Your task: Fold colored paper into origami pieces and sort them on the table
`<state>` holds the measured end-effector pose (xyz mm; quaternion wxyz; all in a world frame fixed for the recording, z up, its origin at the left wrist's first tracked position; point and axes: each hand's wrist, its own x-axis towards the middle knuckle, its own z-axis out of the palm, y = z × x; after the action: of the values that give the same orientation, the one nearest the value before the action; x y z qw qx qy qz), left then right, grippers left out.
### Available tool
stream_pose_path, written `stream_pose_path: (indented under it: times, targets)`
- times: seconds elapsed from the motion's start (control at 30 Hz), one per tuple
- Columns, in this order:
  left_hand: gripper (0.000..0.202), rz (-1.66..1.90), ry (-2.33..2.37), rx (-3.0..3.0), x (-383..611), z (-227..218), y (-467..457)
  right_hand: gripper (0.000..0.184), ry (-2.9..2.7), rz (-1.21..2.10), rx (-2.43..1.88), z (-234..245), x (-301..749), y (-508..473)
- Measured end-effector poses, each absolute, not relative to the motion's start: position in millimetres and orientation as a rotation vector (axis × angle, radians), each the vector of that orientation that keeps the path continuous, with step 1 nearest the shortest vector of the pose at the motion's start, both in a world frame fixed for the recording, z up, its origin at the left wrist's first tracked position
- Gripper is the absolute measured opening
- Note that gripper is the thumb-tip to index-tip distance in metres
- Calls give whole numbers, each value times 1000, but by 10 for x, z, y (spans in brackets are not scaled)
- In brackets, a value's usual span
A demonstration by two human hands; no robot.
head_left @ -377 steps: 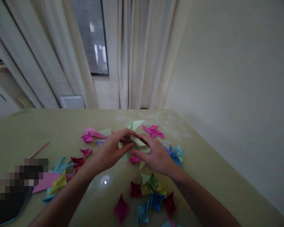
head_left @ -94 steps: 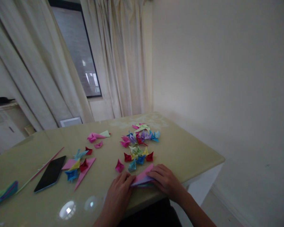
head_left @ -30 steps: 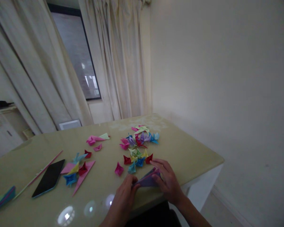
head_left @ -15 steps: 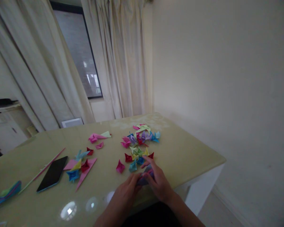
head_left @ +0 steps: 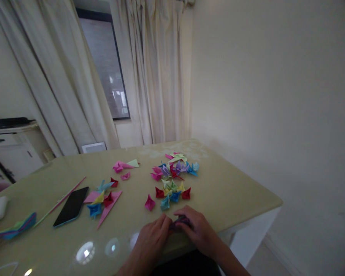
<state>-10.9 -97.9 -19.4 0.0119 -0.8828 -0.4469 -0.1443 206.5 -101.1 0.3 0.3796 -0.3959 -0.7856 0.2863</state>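
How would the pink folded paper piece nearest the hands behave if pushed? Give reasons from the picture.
The pink piece is small folded paper, so it is probably very light and easily crushed. The table shows glossy reflections, so the piece would likely slide rather than roll. It looks peaked, so a nudge may tip it.

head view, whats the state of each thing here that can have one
purple paper: folded small, pinched between the fingertips of both hands, low at the table
left hand: closed on the paper
right hand: closed on the paper
phone: lying flat, screen dark
curtains: parted, window showing between them
folded paper shapes: folded, lying loose, untouched
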Motion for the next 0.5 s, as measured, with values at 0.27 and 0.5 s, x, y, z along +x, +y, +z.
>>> stream_pose_path:
  times: [0.27, 0.5]
  targets:
    - [33, -678, -1770, -2417, -846, 167, -769, 14, -1960, 658, -1158, 68, 2408, -855]
    - [39, -276, -2116, -2020, -1807, 20, -656, 15, -2108, 575, -1238, -3, 2273, -852]
